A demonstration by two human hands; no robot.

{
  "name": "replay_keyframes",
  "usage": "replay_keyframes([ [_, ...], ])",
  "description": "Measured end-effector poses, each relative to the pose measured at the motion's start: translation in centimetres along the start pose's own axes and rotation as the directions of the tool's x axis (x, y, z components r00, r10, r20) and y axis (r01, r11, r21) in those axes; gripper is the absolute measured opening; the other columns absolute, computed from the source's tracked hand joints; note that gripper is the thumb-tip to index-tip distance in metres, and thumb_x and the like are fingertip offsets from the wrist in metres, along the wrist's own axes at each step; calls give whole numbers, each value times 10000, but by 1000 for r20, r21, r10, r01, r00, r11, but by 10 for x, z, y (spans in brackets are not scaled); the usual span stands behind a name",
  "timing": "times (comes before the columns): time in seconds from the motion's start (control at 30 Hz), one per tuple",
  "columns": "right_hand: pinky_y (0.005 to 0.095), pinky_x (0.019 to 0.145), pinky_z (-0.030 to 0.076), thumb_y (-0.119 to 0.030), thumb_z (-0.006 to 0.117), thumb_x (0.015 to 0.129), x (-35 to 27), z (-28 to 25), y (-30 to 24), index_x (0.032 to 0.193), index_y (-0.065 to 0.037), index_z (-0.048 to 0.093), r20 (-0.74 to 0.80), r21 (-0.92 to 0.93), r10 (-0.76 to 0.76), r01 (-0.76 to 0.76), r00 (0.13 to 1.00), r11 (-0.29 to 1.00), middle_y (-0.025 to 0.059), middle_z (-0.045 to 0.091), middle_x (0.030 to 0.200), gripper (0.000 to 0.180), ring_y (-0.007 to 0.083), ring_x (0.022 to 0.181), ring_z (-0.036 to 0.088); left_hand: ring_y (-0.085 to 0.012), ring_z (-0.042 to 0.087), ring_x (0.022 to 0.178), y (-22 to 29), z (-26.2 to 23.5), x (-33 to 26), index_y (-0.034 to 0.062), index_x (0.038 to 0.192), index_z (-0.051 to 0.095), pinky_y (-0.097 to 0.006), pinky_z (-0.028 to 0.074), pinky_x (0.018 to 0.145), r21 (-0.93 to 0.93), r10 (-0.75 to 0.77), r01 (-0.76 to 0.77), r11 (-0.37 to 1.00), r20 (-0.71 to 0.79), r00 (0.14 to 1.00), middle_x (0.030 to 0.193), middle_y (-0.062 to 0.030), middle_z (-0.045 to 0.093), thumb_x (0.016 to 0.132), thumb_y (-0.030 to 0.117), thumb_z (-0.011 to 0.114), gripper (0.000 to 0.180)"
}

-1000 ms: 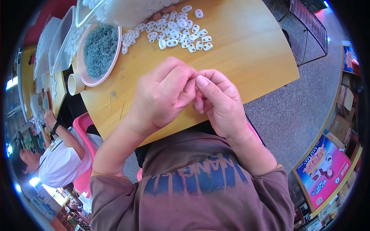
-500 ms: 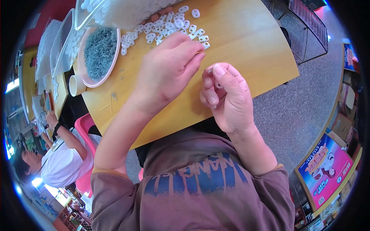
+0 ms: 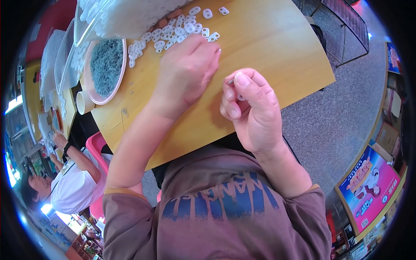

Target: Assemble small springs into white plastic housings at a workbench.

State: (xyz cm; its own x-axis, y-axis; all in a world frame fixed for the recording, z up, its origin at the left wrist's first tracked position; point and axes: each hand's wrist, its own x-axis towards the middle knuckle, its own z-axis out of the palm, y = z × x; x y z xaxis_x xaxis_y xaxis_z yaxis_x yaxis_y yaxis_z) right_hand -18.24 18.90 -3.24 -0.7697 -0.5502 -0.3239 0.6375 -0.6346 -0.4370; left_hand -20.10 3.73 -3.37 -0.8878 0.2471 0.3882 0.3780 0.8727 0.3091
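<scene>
My left hand [image 3: 187,71] is closed above the table, beside a loose pile of small white two-holed plastic cord stoppers [image 3: 180,31]. A sliver of white shows at its fingertips, seemingly one of these stoppers; the rest is hidden. My right hand [image 3: 255,104] is turned palm up to the right of it. Between its thumb and forefinger a tiny metal spring [image 3: 231,81] sticks out. Its curled fingers also hold a white stopper [image 3: 241,98], partly covered. A pink-rimmed bowl [image 3: 123,74] full of grey-blue springs [image 3: 106,67] stands to the left.
A large clear bag of white pieces [image 3: 130,19] lies at the table's far edge. A cream cup [image 3: 84,102] stands by the bowl. Thin sticks [image 3: 116,125] lie on the wooden table [image 3: 277,52]. At far left a person [image 3: 76,173] sits on a pink chair.
My left hand has drawn slightly left, taking a white stopper from the pile's near edge. One stopper now lies apart at the pile's far right. My right hand keeps its grip.
</scene>
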Motion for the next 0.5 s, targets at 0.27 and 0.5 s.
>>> replay_keyframes([
  [0.27, 212, 497, 341, -168, 495, 843, -2, 3, 1, 841, -40, 536, -52, -171, -64, 55, 997, 984, 8, 485, 652, 134, 69, 500, 398, -48, 474, 546, 37, -42, -20, -4, 842, 544, -173, 369, 467, -850, -643, 527, 15, 395, 656, 743, -29, 557, 815, 96, 531, 104],
  [0.5, 196, 488, 344, -164, 509, 838, -3, 8, 5, 837, -40, 543, -35, -239, -70, 60, 997, 969, 15, 522, 692, 128, 61, 510, 408, -47, 457, 513, 46, -49, -37, -13, 869, 538, -156, 362, 460, -843, -553, 488, -226, 524, 648, 763, -36, 565, 822, 104, 524, 127],
])
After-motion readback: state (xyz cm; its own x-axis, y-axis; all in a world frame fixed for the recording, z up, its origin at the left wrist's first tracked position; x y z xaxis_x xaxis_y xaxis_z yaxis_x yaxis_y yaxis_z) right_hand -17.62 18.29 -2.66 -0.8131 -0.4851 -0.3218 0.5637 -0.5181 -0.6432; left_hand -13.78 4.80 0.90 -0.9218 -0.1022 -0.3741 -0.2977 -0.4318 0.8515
